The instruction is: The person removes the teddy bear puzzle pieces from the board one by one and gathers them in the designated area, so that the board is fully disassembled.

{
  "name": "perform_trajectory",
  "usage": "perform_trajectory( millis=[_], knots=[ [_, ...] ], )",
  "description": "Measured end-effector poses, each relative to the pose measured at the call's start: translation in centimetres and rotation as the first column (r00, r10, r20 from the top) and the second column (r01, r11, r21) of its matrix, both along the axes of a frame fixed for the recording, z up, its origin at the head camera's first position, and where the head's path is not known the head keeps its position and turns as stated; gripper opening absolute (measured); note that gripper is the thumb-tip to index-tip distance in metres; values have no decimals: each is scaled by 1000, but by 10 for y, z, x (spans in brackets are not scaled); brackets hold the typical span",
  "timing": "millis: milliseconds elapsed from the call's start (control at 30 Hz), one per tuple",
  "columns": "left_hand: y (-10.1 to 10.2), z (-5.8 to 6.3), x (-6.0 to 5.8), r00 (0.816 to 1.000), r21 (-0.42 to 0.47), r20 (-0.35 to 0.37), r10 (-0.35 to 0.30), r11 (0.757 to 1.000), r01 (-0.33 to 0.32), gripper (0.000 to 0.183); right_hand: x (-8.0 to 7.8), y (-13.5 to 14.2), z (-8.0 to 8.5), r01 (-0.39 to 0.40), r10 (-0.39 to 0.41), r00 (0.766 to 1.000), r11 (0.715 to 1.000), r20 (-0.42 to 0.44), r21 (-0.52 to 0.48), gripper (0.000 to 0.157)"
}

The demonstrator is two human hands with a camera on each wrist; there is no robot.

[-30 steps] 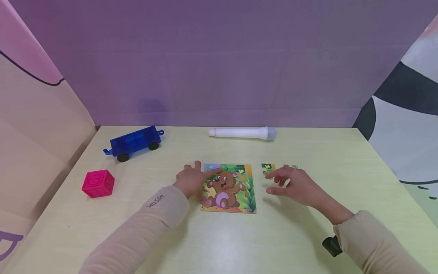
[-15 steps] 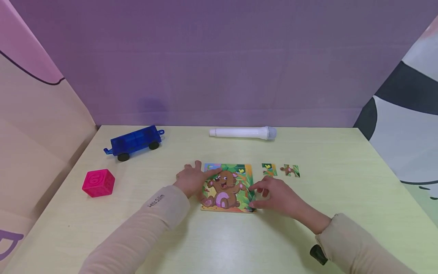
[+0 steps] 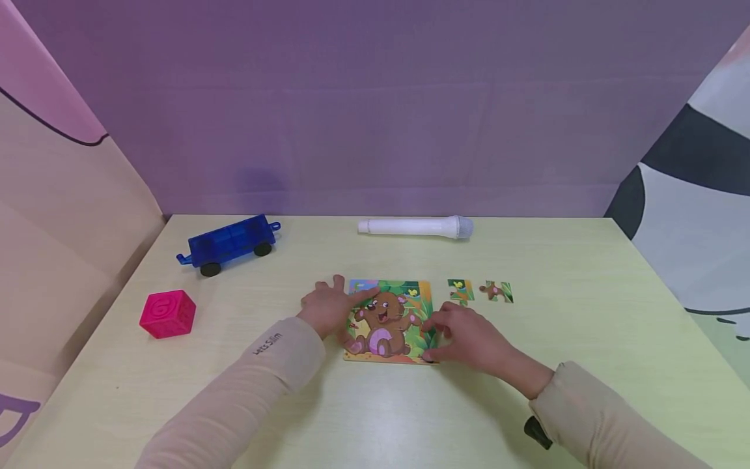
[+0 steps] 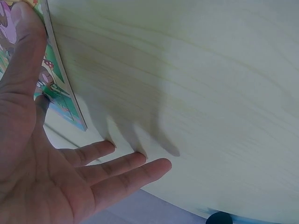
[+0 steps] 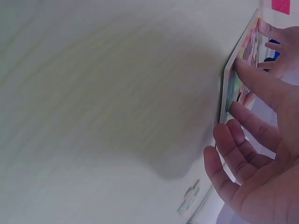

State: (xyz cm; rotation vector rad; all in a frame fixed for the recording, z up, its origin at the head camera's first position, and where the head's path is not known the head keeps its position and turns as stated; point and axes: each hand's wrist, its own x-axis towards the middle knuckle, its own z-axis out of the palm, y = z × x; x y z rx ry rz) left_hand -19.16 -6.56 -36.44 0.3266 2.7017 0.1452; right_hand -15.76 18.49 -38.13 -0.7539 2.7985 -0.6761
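Note:
A square bear jigsaw puzzle [image 3: 383,326] lies flat on the table between both hands. My left hand [image 3: 329,311] rests at its left side, thumb and index finger laid on the picture. Its other fingers [image 4: 126,179] stretch out over the bare tabletop. At the right side of the puzzle is my right hand [image 3: 465,335]. Its thumb and index fingertips touch the picture close to the right edge, while the other fingers [image 5: 229,158] bend loosely beside the board. Two loose jigsaw pieces lie beyond the right hand, one with a yellow bird [image 3: 460,289], the other with a brown figure [image 3: 497,292].
A blue toy trailer [image 3: 231,243] with black wheels stands at the back left. Nearer on that side sits a pink cube [image 3: 168,314]. A white toy microphone [image 3: 416,227] lies along the back edge, before a purple partition [image 3: 375,117].
My right hand has moved left from beside the loose pieces onto the puzzle's right edge, uncovering the brown-figure piece. The left hand has stayed in place.

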Motion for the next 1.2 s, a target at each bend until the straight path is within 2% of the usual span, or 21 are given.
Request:
perform_trajectory(
  millis=[333, 533, 733, 933, 1100, 1200],
  knots=[
    [-1, 1, 0, 1000, 13, -1, 1, 1000, -1, 104, 0, -5, 3, 35, -35, 999, 999, 30, 10, 38],
    [-2, -1, -1, 1000, 8, -17, -22, 1000, 22, 104, 1, -3, 4, 53, -54, 998, 998, 18, 46, 41],
    [-1, -2, -1, 1000, 6, -14, -26, 1000, 26, 106, -2, -2, 4, 78, -76, 997, 992, -20, 99, 35],
    [-2, -2, 0, 1000, 26, -15, -19, 999, 20, 106, -7, -3, 3, 76, -69, 996, 990, -62, 121, 36],
    [-2, -2, 1, 1000, 30, -21, -16, 999, 16, 106, -9, -4, 3, 66, -60, 997, 991, -47, 115, 40],
    [-2, -2, 1, 1000, 31, -21, -15, 999, 16, 106, -12, -3, 3, 38, -36, 999, 996, -25, 79, 40]
  ],
)
